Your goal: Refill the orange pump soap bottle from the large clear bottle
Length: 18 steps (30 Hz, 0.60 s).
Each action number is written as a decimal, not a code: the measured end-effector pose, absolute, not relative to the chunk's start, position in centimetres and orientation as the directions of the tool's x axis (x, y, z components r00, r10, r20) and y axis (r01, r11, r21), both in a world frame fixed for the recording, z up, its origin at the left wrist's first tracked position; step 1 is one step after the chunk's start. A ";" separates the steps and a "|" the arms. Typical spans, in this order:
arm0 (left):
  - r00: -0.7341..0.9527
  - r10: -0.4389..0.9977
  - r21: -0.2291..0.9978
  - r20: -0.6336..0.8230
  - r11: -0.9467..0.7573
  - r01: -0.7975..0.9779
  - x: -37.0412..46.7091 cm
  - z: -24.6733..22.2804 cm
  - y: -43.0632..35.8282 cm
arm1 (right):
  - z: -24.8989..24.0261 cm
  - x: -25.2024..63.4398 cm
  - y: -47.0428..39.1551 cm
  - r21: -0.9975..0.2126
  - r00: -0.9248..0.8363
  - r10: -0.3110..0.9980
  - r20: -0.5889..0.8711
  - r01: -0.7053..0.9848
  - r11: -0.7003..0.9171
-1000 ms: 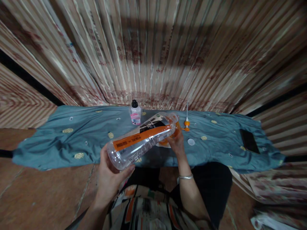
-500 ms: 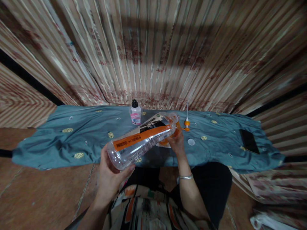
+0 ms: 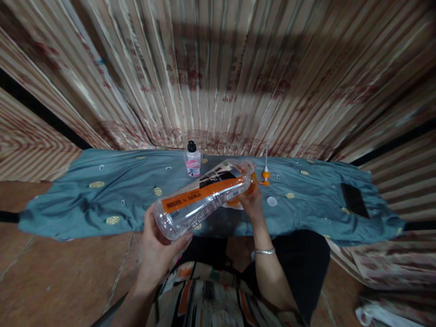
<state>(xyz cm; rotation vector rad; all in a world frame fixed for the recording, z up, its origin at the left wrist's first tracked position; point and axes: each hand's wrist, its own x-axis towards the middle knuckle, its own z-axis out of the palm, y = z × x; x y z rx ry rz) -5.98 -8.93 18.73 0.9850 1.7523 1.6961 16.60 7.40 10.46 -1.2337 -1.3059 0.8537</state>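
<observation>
My left hand (image 3: 158, 247) is closed around the base of a large clear plastic bottle (image 3: 204, 195) with an orange, black and white label. The bottle is tilted, its neck pointing to the upper right. Beside that neck, my right hand (image 3: 251, 199) is wrapped around an orange bottle (image 3: 254, 182), most of which is hidden behind the clear one. An orange pump head (image 3: 266, 175) with a clear tube lies just past my right hand. Near it is a small white disc (image 3: 271, 201). I cannot tell whether liquid runs between the bottles.
A small clear bottle with a black cap and pink label (image 3: 193, 161) stands at the back of the cloth-covered table (image 3: 129, 181). On the right lies a dark phone (image 3: 354, 200). A striped curtain (image 3: 218, 91) hangs close behind the table.
Almost nothing differs. Both hands keep their hold and the clear bottle stays tilted; the whole view has shifted very slightly.
</observation>
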 end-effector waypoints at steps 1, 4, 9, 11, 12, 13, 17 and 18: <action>-0.613 0.783 0.991 0.107 -0.035 0.129 -6.0 18.7 -8.9 | 10.5 16.6 7.4 -0.963 0.131 0.965 0.228 0.175 0.204; -0.617 0.786 0.998 0.044 -0.011 0.058 -6.0 18.8 -8.8 | 10.7 16.6 7.4 -0.961 0.117 0.965 0.235 0.173 0.213; -0.612 0.791 1.000 -0.004 0.012 0.010 -6.0 18.9 -8.8 | 10.3 16.6 7.6 -0.963 0.112 0.965 0.238 0.159 0.219; -0.611 0.792 1.000 0.000 0.012 0.015 -6.1 18.9 -8.9 | 10.1 16.6 7.7 -0.960 0.115 0.963 0.244 0.167 0.223; -0.609 0.793 1.000 0.004 0.010 0.020 -6.1 18.8 -8.9 | 10.0 16.5 7.7 -0.959 0.115 0.962 0.248 0.169 0.227; -0.604 0.797 1.000 0.009 0.008 0.027 -6.2 18.7 -8.9 | 9.9 16.5 7.7 -0.958 0.112 0.961 0.253 0.166 0.233; -0.591 0.807 0.999 0.008 0.013 0.031 -6.5 18.3 -8.9 | 9.8 16.4 7.9 -0.959 0.092 0.960 0.264 0.135 0.250; -0.595 0.804 1.000 0.003 0.016 0.027 -6.6 18.2 -8.9 | 9.7 16.4 7.9 -0.960 0.092 0.961 0.262 0.127 0.249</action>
